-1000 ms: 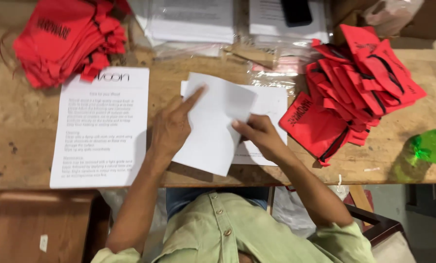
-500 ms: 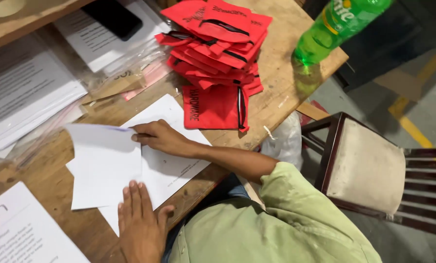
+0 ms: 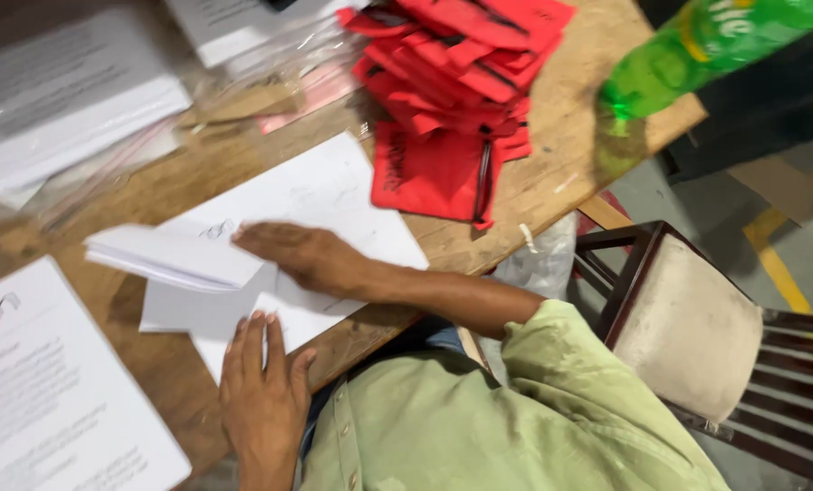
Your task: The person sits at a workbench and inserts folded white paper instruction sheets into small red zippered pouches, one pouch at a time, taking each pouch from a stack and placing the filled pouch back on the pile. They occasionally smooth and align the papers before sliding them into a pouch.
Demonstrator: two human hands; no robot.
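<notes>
A white sheet of paper [image 3: 184, 259] lies part-folded on the wooden table [image 3: 552, 164], its upper flap raised over the lower part. My right hand [image 3: 302, 255] lies flat on the fold, fingers pointing left and pressing the flap down. My left hand [image 3: 261, 391] rests palm down on the near corner of the same paper, fingers together. Under it lies another white sheet [image 3: 334, 200]. Neither hand grips anything.
A pile of red cloth pouches [image 3: 452, 82] sits at the back right. A green plastic bottle [image 3: 697, 50] stands near the table's right corner. Printed sheets [image 3: 43, 391] lie at the left, bagged papers [image 3: 61, 100] at the back. A cushioned wooden chair [image 3: 697, 327] stands right.
The view has swung right and closer. My right hand has slid down along the fold and now lies flat; the paper's flap is folded further over.
</notes>
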